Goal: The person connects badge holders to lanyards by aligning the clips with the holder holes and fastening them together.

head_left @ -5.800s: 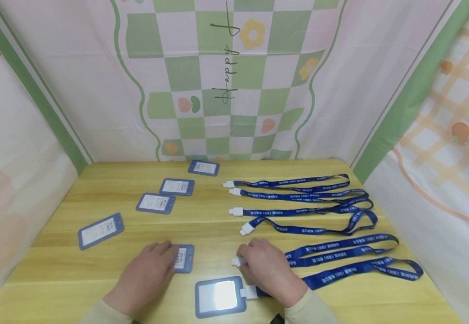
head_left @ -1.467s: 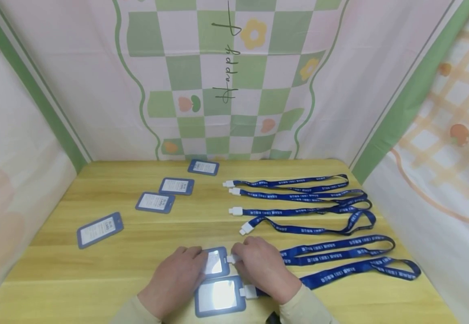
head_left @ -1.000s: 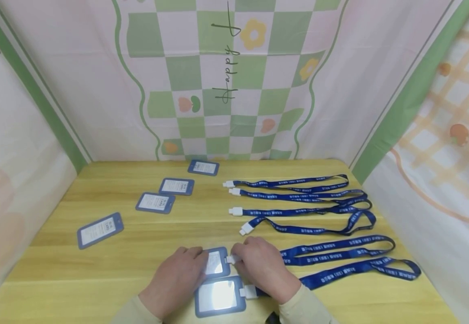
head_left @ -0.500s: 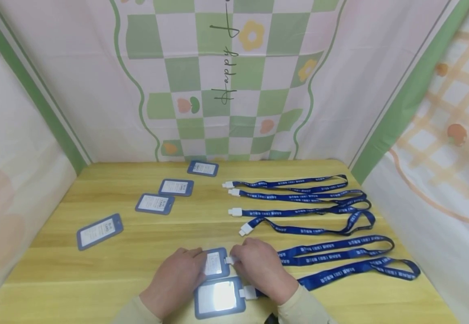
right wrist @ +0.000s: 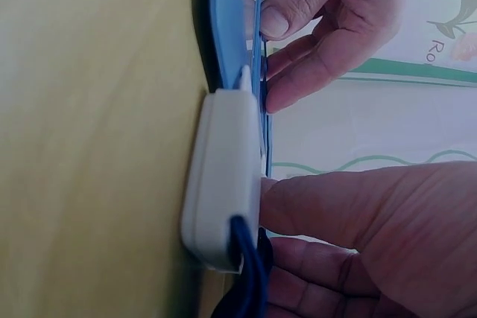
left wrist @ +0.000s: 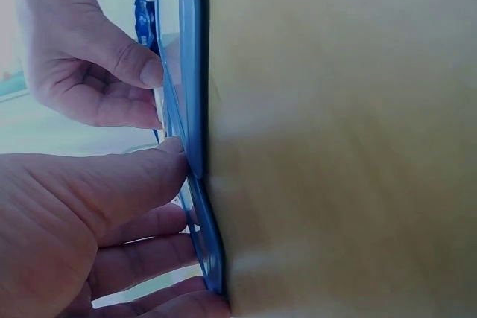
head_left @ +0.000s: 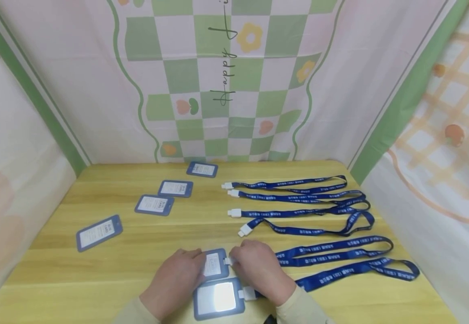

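Note:
In the head view, my left hand [head_left: 175, 281] holds a blue badge holder [head_left: 215, 264] with a white card by its left part, keeping it low over the table. My right hand [head_left: 260, 270] pinches the white clip [head_left: 228, 261] of a blue lanyard at the holder's slotted end; whether the clip is through the slot cannot be told. Just in front lies another badge holder [head_left: 218, 299], joined to a white lanyard clip [head_left: 247, 294]. In the right wrist view, that nearer clip [right wrist: 223, 176] partly hides the right fingertips. The left wrist view shows the left thumb [left wrist: 141, 180] against the holder's edge.
Several badge holders lie at the left and back, one of them [head_left: 99, 233] far left. Across the right side stretch several blue lanyards [head_left: 311, 213] with white clips pointing left. A patterned curtain [head_left: 234, 81] stands behind the wooden table [head_left: 76, 288].
Since the earliest frame, my left hand has moved right, bringing the badge holder up to the clip in my right hand. Over the last second both hands have hardly moved; the view has tilted slightly.

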The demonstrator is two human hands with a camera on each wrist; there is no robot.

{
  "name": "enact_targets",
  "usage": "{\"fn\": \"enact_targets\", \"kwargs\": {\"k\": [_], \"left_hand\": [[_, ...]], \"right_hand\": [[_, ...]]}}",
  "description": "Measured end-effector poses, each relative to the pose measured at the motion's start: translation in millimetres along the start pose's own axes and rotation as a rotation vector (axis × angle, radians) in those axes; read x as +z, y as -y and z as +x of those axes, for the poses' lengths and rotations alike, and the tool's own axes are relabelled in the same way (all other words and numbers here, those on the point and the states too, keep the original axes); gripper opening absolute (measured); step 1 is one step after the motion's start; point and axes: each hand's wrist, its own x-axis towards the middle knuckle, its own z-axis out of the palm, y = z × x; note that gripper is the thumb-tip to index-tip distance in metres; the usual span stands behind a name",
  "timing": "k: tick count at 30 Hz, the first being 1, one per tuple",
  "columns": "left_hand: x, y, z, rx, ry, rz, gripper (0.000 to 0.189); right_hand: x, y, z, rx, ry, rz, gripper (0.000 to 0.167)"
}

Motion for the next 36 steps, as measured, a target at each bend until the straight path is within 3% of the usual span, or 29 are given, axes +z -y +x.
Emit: {"fn": "enact_targets", "kwargs": {"k": [20,36], "left_hand": [[0.7,-1.2,0.6,-0.003,-0.024,-0.012,0.032],[-1.1,-2.4,1.9,-0.017,0.013,-0.023,0.035]], "right_hand": [[0.4,-1.3,0.9,-0.023,0.021,0.025,0.004],[1.9,-1.0,1.0,-0.034,0.02,0.013,0.008]]}}
